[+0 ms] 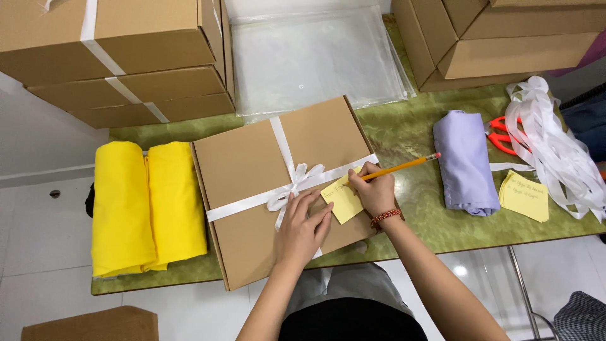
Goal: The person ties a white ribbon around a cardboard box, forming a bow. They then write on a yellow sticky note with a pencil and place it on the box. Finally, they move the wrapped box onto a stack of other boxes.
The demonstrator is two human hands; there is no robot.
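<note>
One flat cardboard box (265,189), tied crosswise with one white ribbon (291,183) finished in a bow, is laid on the green table (410,136) near its front edge. One yellow sticky note (343,201) is placed on the box lid, just right of the bow. Two yellow cloth rolls (148,205) are set side by side to the left of the box; one lilac cloth roll (466,163) is laid to its right. One small stack of yellow notes (524,196), one pair of red scissors (503,134) and one heap of loose white ribbon (555,148) are seen at the far right. A sheaf of clear plastic bags (309,60) is spread behind the box, flanked by stacked cartons (120,57).

The left hand (303,230) is extended from below, laid flat with fingers loosely spread, fingertips pressed on the note's left edge. The right hand (374,189), a red bead bracelet (386,216) at its wrist, is curled in a pinch around one yellow pencil (398,168), whose tip is set on the note.
</note>
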